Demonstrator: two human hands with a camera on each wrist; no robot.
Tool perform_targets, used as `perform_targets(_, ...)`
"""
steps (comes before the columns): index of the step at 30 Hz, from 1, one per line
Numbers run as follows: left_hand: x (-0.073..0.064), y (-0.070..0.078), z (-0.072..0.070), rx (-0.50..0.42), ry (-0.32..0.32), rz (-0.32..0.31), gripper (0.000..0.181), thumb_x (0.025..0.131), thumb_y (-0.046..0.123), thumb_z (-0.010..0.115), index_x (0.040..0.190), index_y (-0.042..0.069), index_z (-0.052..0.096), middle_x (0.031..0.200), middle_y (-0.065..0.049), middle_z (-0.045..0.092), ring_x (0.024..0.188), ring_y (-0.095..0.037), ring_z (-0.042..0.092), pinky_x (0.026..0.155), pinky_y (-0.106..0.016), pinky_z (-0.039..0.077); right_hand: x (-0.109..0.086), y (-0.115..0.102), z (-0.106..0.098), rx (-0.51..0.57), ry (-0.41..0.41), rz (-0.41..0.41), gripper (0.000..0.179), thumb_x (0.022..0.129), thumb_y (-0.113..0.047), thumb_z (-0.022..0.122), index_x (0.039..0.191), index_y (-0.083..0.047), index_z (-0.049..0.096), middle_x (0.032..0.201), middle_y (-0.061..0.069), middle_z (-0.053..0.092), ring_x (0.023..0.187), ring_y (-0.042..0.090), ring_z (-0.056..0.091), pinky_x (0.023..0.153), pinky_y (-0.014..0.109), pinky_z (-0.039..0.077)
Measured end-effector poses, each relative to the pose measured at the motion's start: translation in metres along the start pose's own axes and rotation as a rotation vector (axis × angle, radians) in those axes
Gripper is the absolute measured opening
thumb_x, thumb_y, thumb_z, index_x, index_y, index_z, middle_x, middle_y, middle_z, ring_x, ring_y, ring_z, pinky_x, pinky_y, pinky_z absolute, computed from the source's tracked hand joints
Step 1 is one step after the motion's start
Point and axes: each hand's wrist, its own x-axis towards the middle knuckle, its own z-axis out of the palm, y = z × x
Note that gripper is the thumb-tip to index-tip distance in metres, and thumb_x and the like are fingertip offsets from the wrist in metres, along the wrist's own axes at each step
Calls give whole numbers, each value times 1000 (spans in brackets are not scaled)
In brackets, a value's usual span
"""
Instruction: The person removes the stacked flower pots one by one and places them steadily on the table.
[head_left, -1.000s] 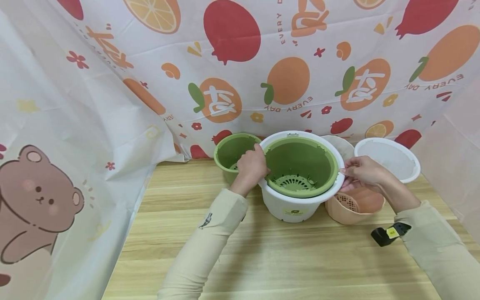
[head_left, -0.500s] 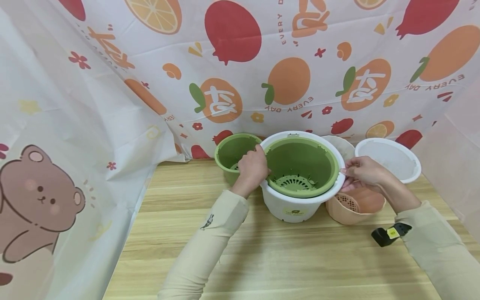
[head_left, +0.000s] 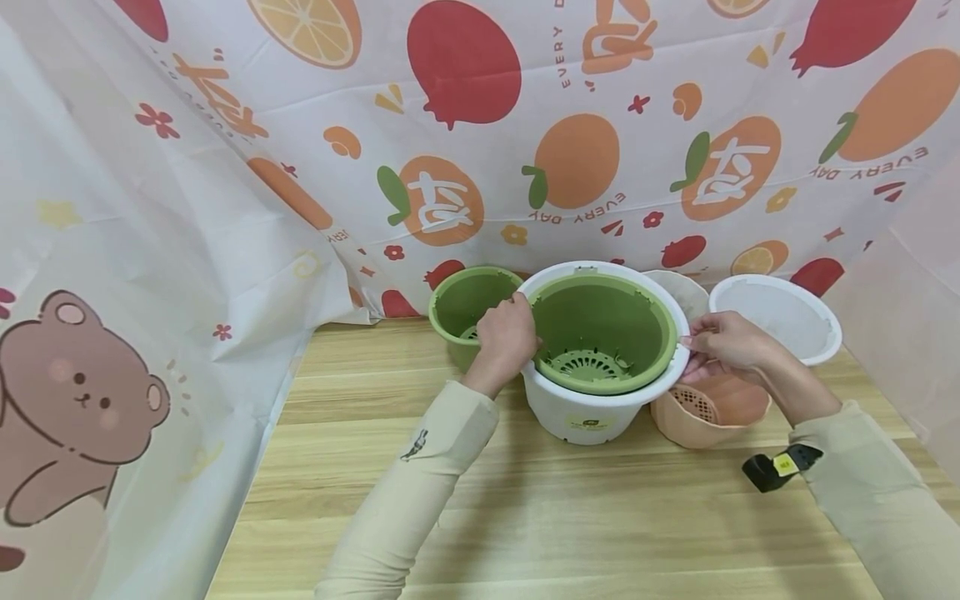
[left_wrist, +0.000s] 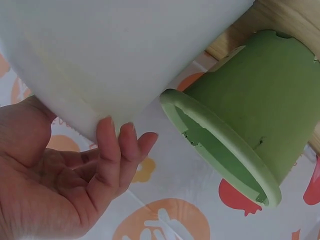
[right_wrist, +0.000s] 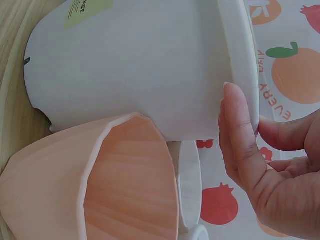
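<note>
A large white plastic flowerpot (head_left: 546,408) stands upright on the table, with a green flowerpot (head_left: 606,312) nested inside; slots pierce the green one's bottom. My left hand (head_left: 506,337) grips the white flowerpot's rim at its left side. In the left wrist view, fingers of that hand (left_wrist: 82,175) curl up against the white wall. On the opposite side my right hand (head_left: 731,342) pinches the rim, thumb on top. The right wrist view shows its fingers (right_wrist: 237,135) lying along the outside, just under the lip.
Behind my left hand stands a smaller green flowerpot (head_left: 456,304). To the right are a peach flowerpot (head_left: 731,404) close against the white one, a pale scalloped pot (head_left: 682,292) and another white pot (head_left: 776,317). A fruit-print curtain (head_left: 525,167) hangs right behind them.
</note>
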Motion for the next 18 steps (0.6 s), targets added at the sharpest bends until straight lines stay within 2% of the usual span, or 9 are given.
perform_targets(18, 1, -2, -4, -2, -15, 31, 38, 80, 30, 71, 100, 1, 56, 93, -13, 63, 82, -29, 62, 63, -38, 53, -1, -1, 2, 11, 1, 5, 29, 95, 1, 37, 116, 20, 29, 77, 14, 60, 68, 22, 64, 70, 40, 55)
